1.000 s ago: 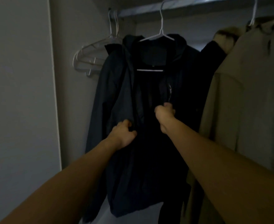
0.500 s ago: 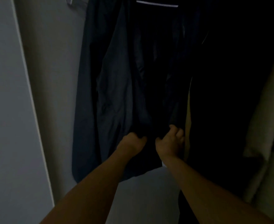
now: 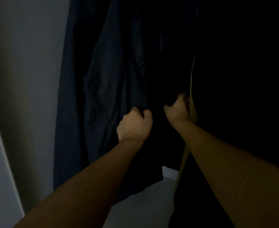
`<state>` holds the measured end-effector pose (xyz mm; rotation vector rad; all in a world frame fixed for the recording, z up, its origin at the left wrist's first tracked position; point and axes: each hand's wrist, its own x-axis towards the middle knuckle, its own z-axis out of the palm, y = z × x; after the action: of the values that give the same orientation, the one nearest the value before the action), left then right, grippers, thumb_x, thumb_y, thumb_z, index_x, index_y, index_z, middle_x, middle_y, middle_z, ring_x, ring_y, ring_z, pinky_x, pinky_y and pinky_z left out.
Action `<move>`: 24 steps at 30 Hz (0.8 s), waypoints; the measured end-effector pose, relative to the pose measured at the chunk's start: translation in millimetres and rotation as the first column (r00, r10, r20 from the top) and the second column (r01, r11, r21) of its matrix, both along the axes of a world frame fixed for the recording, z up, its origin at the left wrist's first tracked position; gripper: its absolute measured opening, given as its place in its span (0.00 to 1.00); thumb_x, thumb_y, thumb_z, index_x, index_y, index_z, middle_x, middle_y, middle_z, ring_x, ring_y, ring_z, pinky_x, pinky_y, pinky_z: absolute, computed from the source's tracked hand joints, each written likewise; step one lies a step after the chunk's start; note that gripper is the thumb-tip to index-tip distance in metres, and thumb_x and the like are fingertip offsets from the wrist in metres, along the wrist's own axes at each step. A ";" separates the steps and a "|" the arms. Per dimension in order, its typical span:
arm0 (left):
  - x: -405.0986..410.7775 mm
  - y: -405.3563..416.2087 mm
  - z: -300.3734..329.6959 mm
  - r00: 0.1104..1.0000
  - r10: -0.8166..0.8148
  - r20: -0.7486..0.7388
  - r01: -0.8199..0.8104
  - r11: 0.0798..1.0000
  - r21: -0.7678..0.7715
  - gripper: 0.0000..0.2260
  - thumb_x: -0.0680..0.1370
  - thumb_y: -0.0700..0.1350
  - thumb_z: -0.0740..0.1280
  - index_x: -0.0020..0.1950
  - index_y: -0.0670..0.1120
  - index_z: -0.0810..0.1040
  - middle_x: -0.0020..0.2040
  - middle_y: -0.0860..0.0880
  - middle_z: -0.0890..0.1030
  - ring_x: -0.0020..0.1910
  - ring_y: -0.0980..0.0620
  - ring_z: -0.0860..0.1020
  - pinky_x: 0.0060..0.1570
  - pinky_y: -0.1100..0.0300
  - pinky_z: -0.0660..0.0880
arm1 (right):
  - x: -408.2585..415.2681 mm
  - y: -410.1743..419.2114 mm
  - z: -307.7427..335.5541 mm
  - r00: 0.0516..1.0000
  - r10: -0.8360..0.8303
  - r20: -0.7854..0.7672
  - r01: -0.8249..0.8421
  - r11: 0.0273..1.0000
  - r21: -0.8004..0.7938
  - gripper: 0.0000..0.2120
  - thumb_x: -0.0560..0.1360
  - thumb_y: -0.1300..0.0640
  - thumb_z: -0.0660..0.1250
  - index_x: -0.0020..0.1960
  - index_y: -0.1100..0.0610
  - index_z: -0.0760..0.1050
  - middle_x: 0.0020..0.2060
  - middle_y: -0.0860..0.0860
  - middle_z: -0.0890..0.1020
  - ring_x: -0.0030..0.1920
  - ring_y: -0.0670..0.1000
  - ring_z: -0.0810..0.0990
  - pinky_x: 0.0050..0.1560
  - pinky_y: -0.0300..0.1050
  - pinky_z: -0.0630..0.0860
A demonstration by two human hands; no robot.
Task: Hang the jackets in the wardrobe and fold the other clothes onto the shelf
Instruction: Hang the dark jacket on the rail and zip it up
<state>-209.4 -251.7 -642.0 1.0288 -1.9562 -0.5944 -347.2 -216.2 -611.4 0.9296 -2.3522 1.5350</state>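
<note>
— While the light is this dim, what can you make out of the jacket?

— It is a dark navy jacket of thin, crinkled fabric point(image 3: 105, 83), hanging down inside the wardrobe, left of centre in the view. Its top runs out past the upper edge, so whatever it hangs from is hidden. Its lower hem ends above a pale grey floor point(image 3: 145, 203).

— And the hands?

— Both hands are on it, low on the front. The left hand point(image 3: 134, 125) is curled into a fist around a bunch of the fabric near the front edge. The right hand point(image 3: 178, 111) is just beside it, slightly higher, with its fingers bent over the other front edge and gripping it. A small gap of dark cloth lies between the two hands. Both forearms are bare and reach in from the bottom of the view.

— What is around it?

— To the left stands a plain grey wardrobe side wall point(image 3: 25, 79), near the jacket's left sleeve. To the right it is almost black; I cannot tell what hangs there. Only a thin beige strip of cloth point(image 3: 192, 83) shows, running down just behind the right hand and touching the wrist.
</note>
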 end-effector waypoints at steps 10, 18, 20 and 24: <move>-11.2 -0.3 -2.3 0.996 0.083 0.028 -0.079 0.990 -0.120 0.23 0.75 0.67 0.59 0.54 0.48 0.69 0.51 0.48 0.77 0.45 0.45 0.77 0.40 0.56 0.67 | -18.7 25.2 -37.5 0.905 0.318 0.281 -0.259 0.938 -0.228 0.19 0.80 0.54 0.60 0.70 0.53 0.67 0.57 0.53 0.79 0.53 0.55 0.79 0.55 0.52 0.77; 12.9 5.0 -17.7 0.965 -0.058 -0.255 0.081 0.994 0.079 0.13 0.79 0.39 0.59 0.63 0.43 0.72 0.54 0.42 0.79 0.49 0.45 0.78 0.53 0.54 0.76 | -4.9 61.1 -87.9 0.789 0.457 0.410 -0.384 0.889 -0.251 0.14 0.81 0.53 0.61 0.64 0.57 0.74 0.59 0.56 0.80 0.59 0.58 0.78 0.62 0.58 0.74; 33.0 17.9 -40.7 0.943 -0.156 -0.293 0.192 0.976 0.100 0.19 0.80 0.38 0.60 0.70 0.46 0.69 0.59 0.47 0.78 0.55 0.49 0.77 0.62 0.54 0.74 | 8.2 73.5 -95.7 0.801 0.467 0.375 -0.368 0.878 -0.307 0.20 0.81 0.49 0.60 0.70 0.56 0.69 0.64 0.55 0.76 0.63 0.57 0.76 0.65 0.59 0.71; 75.2 39.8 -65.6 0.841 -0.207 -0.499 0.399 0.862 0.314 0.13 0.83 0.43 0.59 0.66 0.48 0.75 0.56 0.50 0.82 0.55 0.50 0.80 0.62 0.50 0.76 | 48.7 104.5 -96.8 0.834 0.484 0.265 -0.384 0.854 -0.352 0.16 0.80 0.44 0.60 0.64 0.50 0.73 0.57 0.49 0.80 0.57 0.50 0.79 0.63 0.55 0.74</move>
<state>-134.2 -211.9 -707.6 0.7163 -1.6138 -1.3495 -298.5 -111.7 -708.2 1.2795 -2.1190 2.3208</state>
